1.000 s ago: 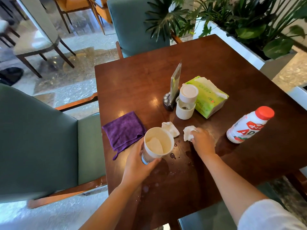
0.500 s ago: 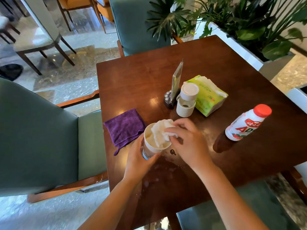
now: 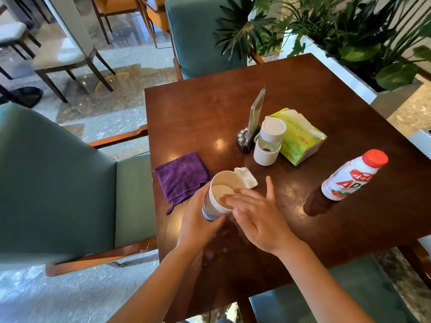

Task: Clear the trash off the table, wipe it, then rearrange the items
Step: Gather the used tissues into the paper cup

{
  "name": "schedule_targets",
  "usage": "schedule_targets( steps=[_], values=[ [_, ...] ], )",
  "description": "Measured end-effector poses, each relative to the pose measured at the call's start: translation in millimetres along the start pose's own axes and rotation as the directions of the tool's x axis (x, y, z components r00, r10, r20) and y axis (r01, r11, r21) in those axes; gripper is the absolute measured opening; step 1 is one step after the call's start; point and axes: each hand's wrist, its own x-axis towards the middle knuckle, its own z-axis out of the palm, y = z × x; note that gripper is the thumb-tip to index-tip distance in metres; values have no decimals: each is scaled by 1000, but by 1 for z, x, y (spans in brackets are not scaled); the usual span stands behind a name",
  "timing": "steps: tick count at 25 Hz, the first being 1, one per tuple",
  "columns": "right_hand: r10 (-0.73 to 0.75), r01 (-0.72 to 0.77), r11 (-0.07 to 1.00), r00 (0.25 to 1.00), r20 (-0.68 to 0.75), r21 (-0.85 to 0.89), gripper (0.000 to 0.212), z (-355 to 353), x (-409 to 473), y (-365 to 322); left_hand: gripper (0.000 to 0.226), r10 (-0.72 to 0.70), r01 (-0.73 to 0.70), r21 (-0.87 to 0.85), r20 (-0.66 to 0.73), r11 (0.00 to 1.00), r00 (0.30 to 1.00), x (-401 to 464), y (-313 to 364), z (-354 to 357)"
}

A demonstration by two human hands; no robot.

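Two hands met at the paper cup (image 3: 222, 194) near the table's (image 3: 326, 229) 7 o'clock edge: my left hand (image 3: 198, 223) wrapped its wall, my right hand's (image 3: 257, 217) spread fingers (image 3: 233, 199) pressed tissue inside. One crumpled tissue (image 3: 246, 177) lay at the cup's 1 o'clock, the purple cloth (image 3: 180, 177) at 10 o'clock.

A dark brown wooden table (image 3: 291, 94) is seen with a glossy, polished top that mirrors the ceiling lights. A folded purple cloth (image 3: 180, 177) looks soft and fuzzy, with a matt nap. A white paper cup (image 3: 220, 194) has a smooth matt wall, and crumpled white tissue paper (image 3: 246, 179) lies beside it. A green tissue pack (image 3: 297, 138) is wrapped in shiny plastic film. A white plastic bottle with a red cap (image 3: 352, 176) appears smooth and slightly glossy. A ribbed white holder (image 3: 265, 155) looks matt. Teal chair upholstery (image 3: 53, 183) looks smooth, framed in varnished wood.
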Motion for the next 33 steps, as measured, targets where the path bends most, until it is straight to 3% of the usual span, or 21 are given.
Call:
schedule_targets(
  steps=[3, 5, 7, 9, 13, 15, 20, 23, 26, 29, 31, 33],
  values=[
    [68, -42, 991, 977, -202, 129, 42, 4, 3, 16, 65, -20, 20, 0, -22, 1000, 1000, 0, -3, -2],
    [214, -179, 975, 924, -317, 134, 31, 9, 10, 42, 71, -79, 80, 6, -45, 997, 996, 0, -8, -7],
    [383, -384, 922, 893, -236, 43, 31, 20, 21, 73, 78, -120, 122, 27, -59, 992, 991, -2, -17, -12],
    [474, -472, 875, 881, -13, -102, 46, 35, 37, 97, 80, -174, 178, 48, -77, 983, 982, -2, -22, -15],
    [427, -352, 888, 870, 248, -294, 56, 67, 67, 118, 75, -267, 265, -42, -68, 963, 961, -2, -28, -21],
    [432, -329, 876, 860, 272, -353, 48, 78, 78, 125, 73, -285, 278, -87, -73, 956, 956, 0, -28, -24],
    [416, -328, 855, 896, 153, -401, 25, 88, 80, 140, 74, -298, 291, -91, -76, 952, 952, 1, -29, -30],
    [394, -353, 889, 914, 96, -292, 17, 85, 70, 140, 74, -284, 278, -78, -84, 958, 955, -1, -31, -33],
    [489, -489, 872, 872, -9, -22, 12, 66, 64, 118, 76, -263, 260, -55, -66, 964, 963, -2, -33, -33],
    [459, -416, 884, 859, -227, 215, 6, 31, 53, 76, 76, -235, 234, -19, -55, 972, 970, -1, -34, -28],
    [393, -310, 910, 856, -335, 274, 20, 7, 40, 45, 75, -207, 208, 13, -48, 978, 977, 0, -30, -23],
    [378, -280, 907, 869, -319, 314, 42, -12, 27, 20, 75, -163, 164, 29, -27, 986, 986, 0, -26, -17]
  ],
)
